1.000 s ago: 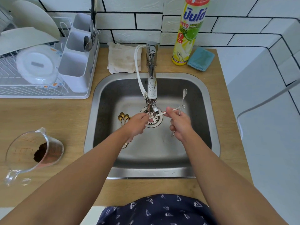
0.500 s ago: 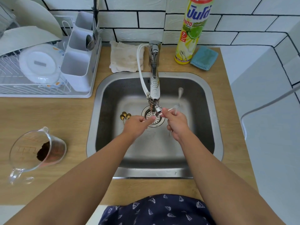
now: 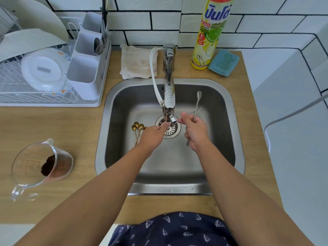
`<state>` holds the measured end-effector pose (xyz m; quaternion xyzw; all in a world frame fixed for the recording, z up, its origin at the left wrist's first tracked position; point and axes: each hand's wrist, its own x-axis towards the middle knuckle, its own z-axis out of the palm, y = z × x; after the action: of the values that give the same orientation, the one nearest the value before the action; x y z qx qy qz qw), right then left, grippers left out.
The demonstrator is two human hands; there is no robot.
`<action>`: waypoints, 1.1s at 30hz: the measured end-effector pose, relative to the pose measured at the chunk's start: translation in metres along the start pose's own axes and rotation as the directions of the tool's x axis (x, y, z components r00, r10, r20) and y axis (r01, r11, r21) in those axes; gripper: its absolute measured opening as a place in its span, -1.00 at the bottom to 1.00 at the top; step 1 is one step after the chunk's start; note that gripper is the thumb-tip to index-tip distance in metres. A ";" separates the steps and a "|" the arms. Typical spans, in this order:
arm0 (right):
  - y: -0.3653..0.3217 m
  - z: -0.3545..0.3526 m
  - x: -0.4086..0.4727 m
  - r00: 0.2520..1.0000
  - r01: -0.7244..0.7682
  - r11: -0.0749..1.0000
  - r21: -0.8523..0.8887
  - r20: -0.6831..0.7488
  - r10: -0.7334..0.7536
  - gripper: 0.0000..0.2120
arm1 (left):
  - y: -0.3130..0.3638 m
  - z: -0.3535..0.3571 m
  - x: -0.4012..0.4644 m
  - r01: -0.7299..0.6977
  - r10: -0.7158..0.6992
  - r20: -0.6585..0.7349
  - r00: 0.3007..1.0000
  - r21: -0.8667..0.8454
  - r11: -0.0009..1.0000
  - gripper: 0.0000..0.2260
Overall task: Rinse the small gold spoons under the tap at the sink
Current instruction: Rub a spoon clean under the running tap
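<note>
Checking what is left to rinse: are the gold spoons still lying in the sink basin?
Yes, a bunch of gold spoons lies on the floor of the sink, left of the drain, beside the left hand.

Brushed steel sink [image 3: 237,121], glossy gold spoons [image 3: 137,127], matt wood-grain counter [image 3: 53,125], chrome tap [image 3: 169,96].

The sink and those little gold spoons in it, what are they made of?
The sink looks like brushed stainless steel: dull grey with soft, blurry reflections. The small gold spoons look like metal with a shiny gold finish, since their bowls glint; whether that is plating or solid colour cannot be told.
</note>
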<state>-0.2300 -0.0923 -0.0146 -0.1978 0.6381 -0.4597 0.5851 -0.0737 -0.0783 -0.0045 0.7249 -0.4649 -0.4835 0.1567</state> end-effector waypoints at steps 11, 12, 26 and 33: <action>0.003 0.007 -0.005 1.000 0.011 0.998 -0.055 0.021 -0.010 -0.66 | 0.002 -0.002 -0.001 -0.208 0.209 0.006 0.978 0.130 0.969 -0.59; 0.003 0.008 -0.006 0.999 0.013 0.997 -0.075 0.030 -0.011 -0.65 | 0.002 -0.003 -0.001 -0.187 0.197 -0.049 0.979 0.156 0.970 -0.53; 0.005 0.014 -0.012 1.000 -0.023 0.998 -0.050 -0.021 0.022 -0.62 | 0.002 -0.007 0.006 -0.041 0.041 0.003 0.999 0.104 0.994 -0.49; -0.002 0.004 -0.004 0.997 -0.012 1.000 -0.027 -0.074 0.010 -0.64 | -0.007 -0.016 0.002 0.012 0.060 0.339 0.939 -0.209 0.978 -0.63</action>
<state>-0.2258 -0.0916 -0.0098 -0.1851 0.6666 -0.4548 0.5609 -0.0564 -0.0796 -0.0028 0.6035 -0.4409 -0.6463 0.1541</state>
